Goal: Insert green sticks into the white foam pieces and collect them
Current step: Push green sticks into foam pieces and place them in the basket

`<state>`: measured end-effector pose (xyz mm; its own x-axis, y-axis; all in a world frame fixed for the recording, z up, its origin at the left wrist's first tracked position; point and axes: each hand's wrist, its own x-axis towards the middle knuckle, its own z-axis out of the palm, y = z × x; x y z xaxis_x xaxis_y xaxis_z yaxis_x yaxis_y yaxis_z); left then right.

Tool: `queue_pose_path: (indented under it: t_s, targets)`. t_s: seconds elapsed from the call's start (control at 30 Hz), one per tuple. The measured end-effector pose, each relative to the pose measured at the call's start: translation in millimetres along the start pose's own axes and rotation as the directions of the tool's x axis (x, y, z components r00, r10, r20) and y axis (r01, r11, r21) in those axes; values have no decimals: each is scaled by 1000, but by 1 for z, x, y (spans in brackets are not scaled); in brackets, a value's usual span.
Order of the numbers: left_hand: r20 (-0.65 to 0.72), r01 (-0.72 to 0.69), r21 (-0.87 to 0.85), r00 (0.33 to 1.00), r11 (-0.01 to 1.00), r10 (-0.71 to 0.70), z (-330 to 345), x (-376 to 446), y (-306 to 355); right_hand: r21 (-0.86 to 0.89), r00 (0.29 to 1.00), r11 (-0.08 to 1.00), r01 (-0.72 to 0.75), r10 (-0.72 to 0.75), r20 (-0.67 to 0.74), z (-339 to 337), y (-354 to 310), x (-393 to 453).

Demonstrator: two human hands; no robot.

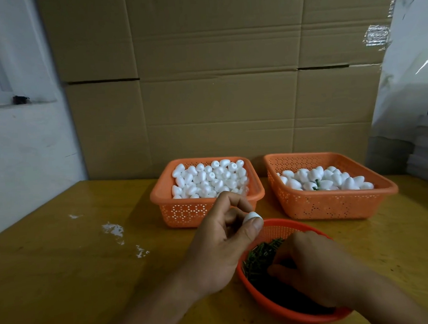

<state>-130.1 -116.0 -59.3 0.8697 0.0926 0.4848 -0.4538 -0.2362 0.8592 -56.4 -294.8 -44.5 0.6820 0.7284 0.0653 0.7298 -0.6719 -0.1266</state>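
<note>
My left hand [219,240] pinches a white foam piece [251,216] between thumb and fingers, just above the rim of the round orange bowl [273,229]. That bowl holds a heap of green sticks [260,256]. My right hand [310,268] reaches down into the bowl with its fingers curled among the sticks; whether it holds one is hidden. Behind, the left orange basket [186,213] is full of plain white foam pieces [209,179]. The right orange basket [334,205] holds foam pieces [333,180], with a green stick end showing among them.
Everything stands on a yellow wooden table [78,280]. White foam crumbs [113,230] lie on its left half. A cardboard wall [216,87] rises right behind the baskets. Stacked grey material [425,150] sits at the far right.
</note>
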Motion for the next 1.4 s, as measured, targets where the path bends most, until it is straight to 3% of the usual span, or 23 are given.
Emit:
queue_pose_path:
  t_s: [0.27,0.37,0.63,0.8,0.9,1.03,1.13,1.4]
  targets:
    - [-64,89,-102,993,991,-96,3,-1,5,136,997,991,-14,24,-71,-9,-2,-2]
    - [-83,124,-137,987,983,-136,3,-1,8,202,987,979,10,23,-157,-12,-4,-4]
    - [-47,225,-358,965,906,-258,2,0,12,540,916,828,148,91,-391,-8,-7,-5]
    - [4,282,-461,949,841,-315,2,1,14,741,861,595,311,154,-485,-12,-11,-6]
    - [38,313,-490,940,814,-339,1,1,15,843,858,366,395,183,-481,-11,-14,-6]
    - [65,350,-522,926,778,-373,0,1,16,864,858,155,479,126,-499,-7,-22,-5]
    - [74,359,-533,922,766,-380,0,1,17,864,862,146,483,97,-498,-5,-23,-4]
    - [63,378,-522,911,764,-408,1,1,18,836,850,241,493,74,-522,-3,-22,-5]
